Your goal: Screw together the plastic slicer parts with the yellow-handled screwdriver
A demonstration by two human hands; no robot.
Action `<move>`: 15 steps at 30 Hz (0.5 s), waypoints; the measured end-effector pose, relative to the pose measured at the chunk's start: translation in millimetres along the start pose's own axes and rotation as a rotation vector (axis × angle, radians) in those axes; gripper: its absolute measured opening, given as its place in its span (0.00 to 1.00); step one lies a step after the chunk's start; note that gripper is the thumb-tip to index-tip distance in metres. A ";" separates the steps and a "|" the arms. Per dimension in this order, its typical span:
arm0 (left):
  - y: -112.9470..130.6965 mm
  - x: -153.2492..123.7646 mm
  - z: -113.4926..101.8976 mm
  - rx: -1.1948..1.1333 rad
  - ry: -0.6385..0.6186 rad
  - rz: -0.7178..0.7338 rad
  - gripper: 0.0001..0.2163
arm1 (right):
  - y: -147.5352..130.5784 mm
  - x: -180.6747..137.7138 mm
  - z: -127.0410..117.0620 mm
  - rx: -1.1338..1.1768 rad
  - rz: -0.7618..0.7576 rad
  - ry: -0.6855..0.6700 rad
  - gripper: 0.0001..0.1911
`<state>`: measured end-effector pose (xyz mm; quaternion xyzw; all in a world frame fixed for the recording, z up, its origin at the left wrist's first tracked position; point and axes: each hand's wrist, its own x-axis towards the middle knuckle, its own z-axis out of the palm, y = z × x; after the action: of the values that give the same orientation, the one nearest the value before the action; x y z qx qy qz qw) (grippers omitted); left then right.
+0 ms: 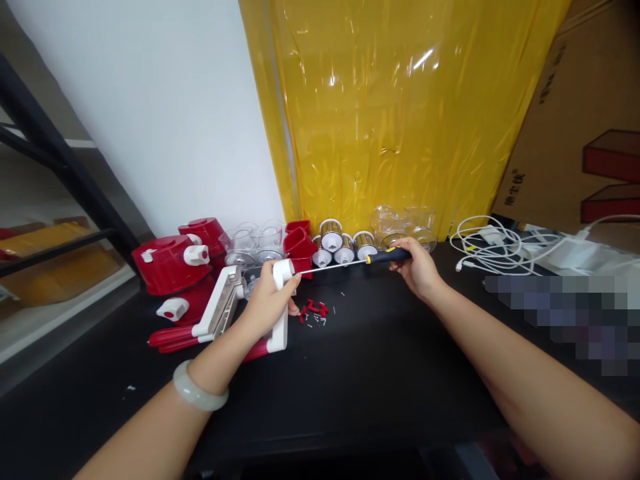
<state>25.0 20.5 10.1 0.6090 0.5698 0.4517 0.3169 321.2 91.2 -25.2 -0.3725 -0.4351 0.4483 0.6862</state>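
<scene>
Head view shows you with a screwdriver (350, 264) lying flat and level above the black surface (375, 373). Your right hand (417, 270) is closed around its black handle. Your left hand (267, 300) is closed around a white plastic part (283, 269) and holds it up just off the surface. The thin metal tip meets the top of that part, so I think you are working on a screw there. I cannot see the screw itself. The tip needs to stay straight and the part needs to stay put. Both arms reach forward, wrists turned in toward each other. Small red bits (315, 309) lie just below the part.
</scene>
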 end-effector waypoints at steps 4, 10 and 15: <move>-2.5 1.3 -0.2 -0.013 0.003 -0.015 0.22 | 2.8 1.7 -1.1 -0.121 0.040 0.058 0.25; -9.2 3.6 1.8 -0.010 -0.009 -0.013 0.22 | 0.3 -0.2 4.6 -0.003 0.043 0.076 0.25; -13.5 7.5 2.9 -0.042 0.003 -0.028 0.19 | -3.9 -2.1 2.7 0.111 0.110 0.006 0.18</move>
<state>21.7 30.3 -1.8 0.5934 0.5692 0.4601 0.3350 319.4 88.2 -21.4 -0.3587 -0.3862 0.5078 0.6814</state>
